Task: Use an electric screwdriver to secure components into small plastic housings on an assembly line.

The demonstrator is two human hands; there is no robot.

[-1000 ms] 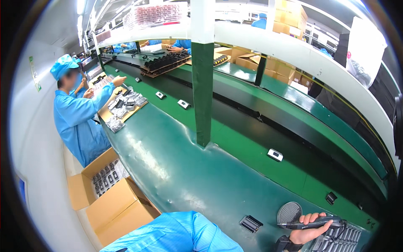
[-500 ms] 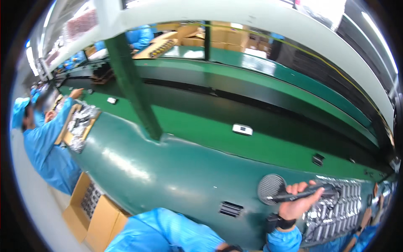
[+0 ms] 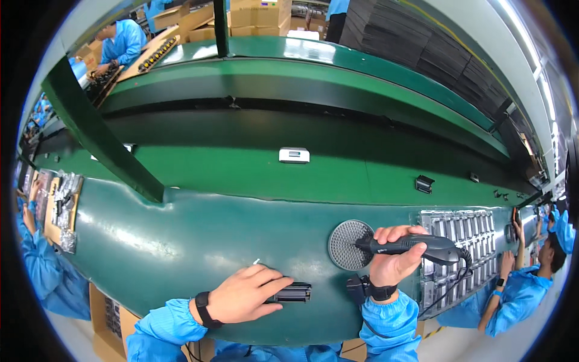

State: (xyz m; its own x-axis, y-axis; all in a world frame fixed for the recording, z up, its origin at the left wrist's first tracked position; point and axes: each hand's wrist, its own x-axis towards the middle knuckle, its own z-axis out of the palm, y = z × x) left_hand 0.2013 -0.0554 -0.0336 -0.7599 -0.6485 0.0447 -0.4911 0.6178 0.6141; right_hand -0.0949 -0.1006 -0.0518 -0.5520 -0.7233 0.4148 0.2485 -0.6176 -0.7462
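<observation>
A black, ribbed, oblong part (image 3: 297, 292) lies near the near edge of the dark green, glossy tabletop (image 3: 181, 241). Its left end is covered by the left hand (image 3: 244, 295); whether it is gripped or merely touched cannot be told. A black, elongated handheld tool (image 3: 439, 248) is grasped in the right hand (image 3: 392, 253), its tip directed over a round, grey, dimpled dish (image 3: 345, 248) nearer the far edge. To the right, a clear plastic tray (image 3: 427, 295) is crossed by the tool's black, partly coiled cord (image 3: 466, 259). The tray could be dragged if the cord were snagged; the dish could be tipped by an off-centre push; the part could be made to slide by uneven pressure.
</observation>
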